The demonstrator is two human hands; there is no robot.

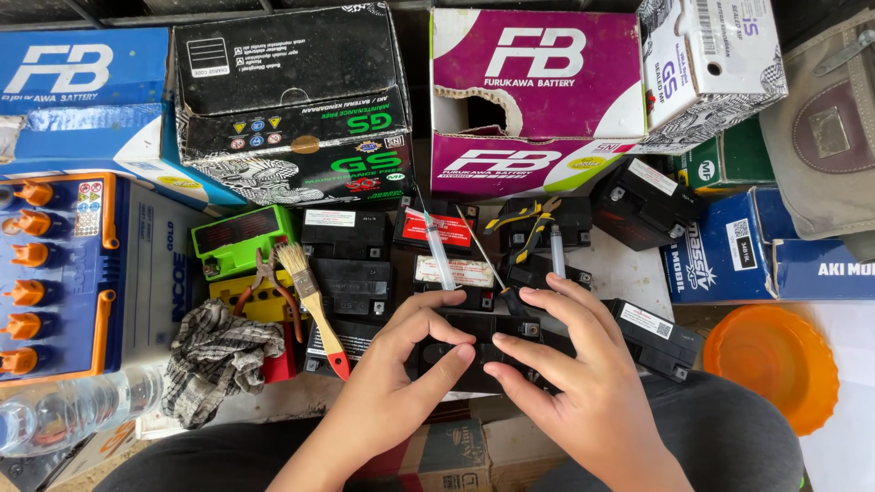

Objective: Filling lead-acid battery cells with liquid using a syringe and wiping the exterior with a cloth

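My left hand [401, 374] and my right hand [570, 374] both rest on a small black battery [478, 339] in front of me, with fingertips pressing on its top. The thumbs nearly meet in the middle. Just beyond the battery lie a screwdriver [488, 264] and two syringes [438, 251], resting on other small black batteries [351, 273]. Much of the held battery's top is hidden under my fingers.
A paintbrush [310, 296] with a red-tipped handle, pliers [266, 278] and a checked rag [214, 360] lie to the left. A big blue-and-white battery with orange caps [55, 273], a plastic bottle [73, 405], cardboard boxes [538, 91] behind, an orange lid [775, 364] at right.
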